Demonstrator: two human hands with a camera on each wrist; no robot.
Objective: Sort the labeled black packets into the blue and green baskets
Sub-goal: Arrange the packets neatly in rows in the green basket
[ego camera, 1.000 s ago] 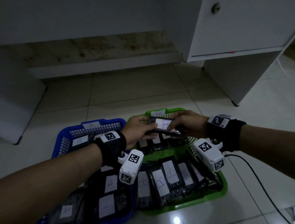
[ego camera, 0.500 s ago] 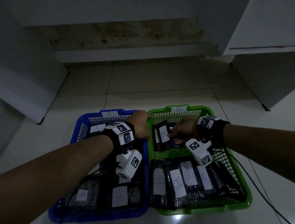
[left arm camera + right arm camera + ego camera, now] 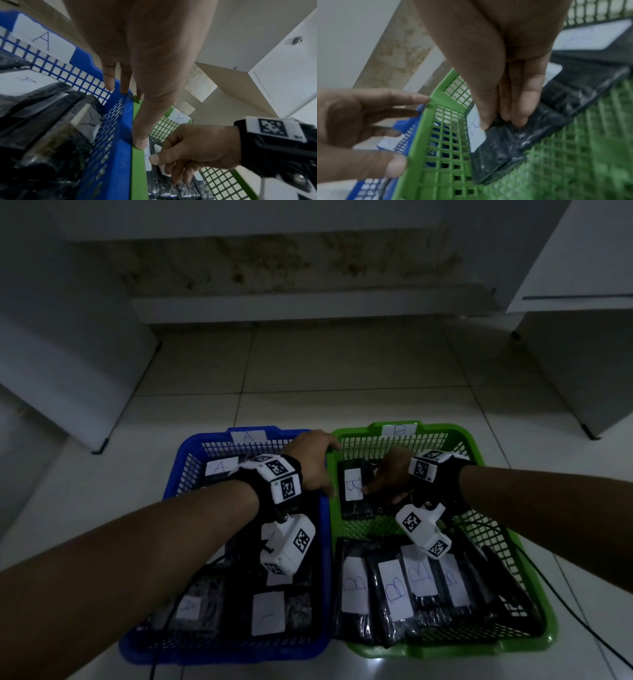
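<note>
Fingers [image 3: 518, 108] of the right hand [image 3: 390, 477]: thumb and fingertips pinched on a black packet [image 3: 513, 143] with a white "B" label, at the far left corner of the green basket [image 3: 534, 642]. Packet lies low against the mesh floor, beside a second packet; whether it rests fully on the floor cannot be told.

Left hand [image 3: 313, 462]: fingers straight and spread, holding nothing; thumb tip touching the green rim, other fingertips at the corner where the two baskets meet.

Green basket: mesh, tagged "B" [image 3: 399, 429] on its far wall. Near half holds a row of packets [image 3: 394, 597], overlapping, white labels up, several reading "B".

Blue basket [image 3: 226, 652]: mesh, tagged "A" [image 3: 248, 436] on its far wall, touching the green basket along one side. Holds black packets with white labels, some reading "A" [image 3: 221, 467]; others too dim to read.

Both wrists: black bands carrying white blocks with square coded markers.

Floor [image 3: 308, 371]: pale tile, both baskets on it. White cabinet [image 3: 582, 302] at far right; black cable [image 3: 589, 642] trailing right of the green basket.
</note>
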